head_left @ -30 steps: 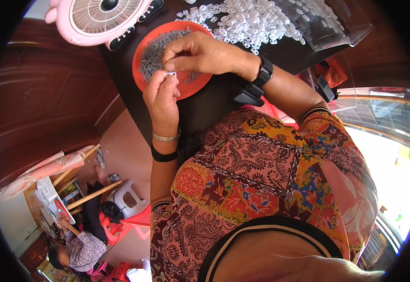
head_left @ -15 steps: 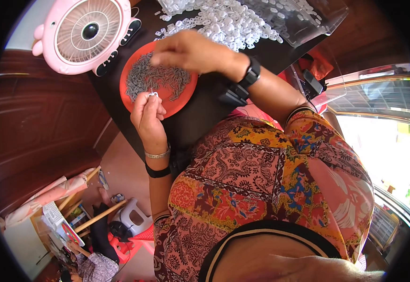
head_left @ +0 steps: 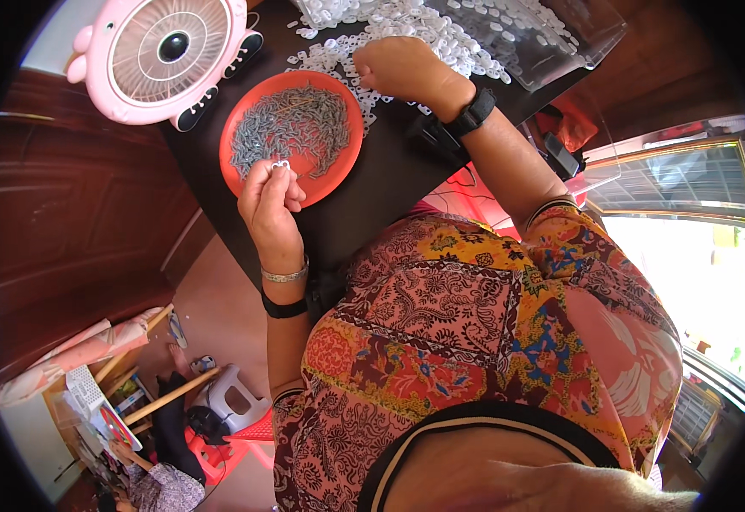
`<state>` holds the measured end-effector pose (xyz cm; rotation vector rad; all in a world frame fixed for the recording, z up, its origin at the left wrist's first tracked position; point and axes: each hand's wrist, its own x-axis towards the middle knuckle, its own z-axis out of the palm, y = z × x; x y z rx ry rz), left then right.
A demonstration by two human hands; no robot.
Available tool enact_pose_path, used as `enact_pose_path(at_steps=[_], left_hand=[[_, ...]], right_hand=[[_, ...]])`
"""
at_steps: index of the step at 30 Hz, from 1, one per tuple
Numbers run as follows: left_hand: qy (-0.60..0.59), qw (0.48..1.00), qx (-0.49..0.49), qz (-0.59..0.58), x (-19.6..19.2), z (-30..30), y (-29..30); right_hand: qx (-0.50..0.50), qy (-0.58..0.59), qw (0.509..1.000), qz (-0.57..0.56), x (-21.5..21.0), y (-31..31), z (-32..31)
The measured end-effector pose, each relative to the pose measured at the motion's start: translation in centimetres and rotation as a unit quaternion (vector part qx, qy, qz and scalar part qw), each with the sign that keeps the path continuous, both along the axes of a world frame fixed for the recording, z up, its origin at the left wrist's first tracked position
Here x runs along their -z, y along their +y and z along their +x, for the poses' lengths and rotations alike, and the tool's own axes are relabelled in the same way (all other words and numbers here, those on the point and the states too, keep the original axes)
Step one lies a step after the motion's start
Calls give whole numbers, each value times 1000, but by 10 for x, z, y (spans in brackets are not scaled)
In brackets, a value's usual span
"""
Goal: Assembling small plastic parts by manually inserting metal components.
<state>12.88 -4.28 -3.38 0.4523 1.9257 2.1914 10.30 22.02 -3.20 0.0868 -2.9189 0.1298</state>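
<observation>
My left hand is closed, with thumb and fingers pinching a small white plastic piece above the near rim of a round orange-red plate. Many small grey screws lie spread over that plate. My right hand is at the near edge of a heap of small white plastic pieces, to the right of the plate. Its fingers are curled together and turned down; whatever they hold is hidden.
At the far left of the dark table stands a pink animal-shaped fan. A clear plastic bin with more white pieces lies at the far right. Beyond the left table edge, another person is low beside a red stool.
My right hand has moved right from above the screws to the edge of the white heap. The left hand stays nearly in place, still pinching the white piece.
</observation>
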Motion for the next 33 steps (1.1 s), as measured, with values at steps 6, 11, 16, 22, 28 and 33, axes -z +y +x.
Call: enact_pose_path(at_steps=[6, 11, 16, 22, 28, 33], left_hand=[[-3, 1000, 4, 28, 3, -2, -2], [-9, 1000, -8, 28, -3, 2, -1], [0, 999, -18, 29, -3, 2, -2], [1, 999, -13, 34, -6, 4, -3], [5, 1000, -19, 21, -6, 5, -4], [5, 1000, -14, 15, -5, 4, -3]], right_hand=[[-115, -40, 857, -501, -25, -12, -1], [-172, -154, 715, -660, -35, -42, -4], [-188, -214, 660, -695, -30, -73, -2], [-200, -231, 658, -688, -26, -91, 6], [-207, -204, 685, -668, -28, -93, 10], [-231, -176, 712, -640, -27, -91, 11]])
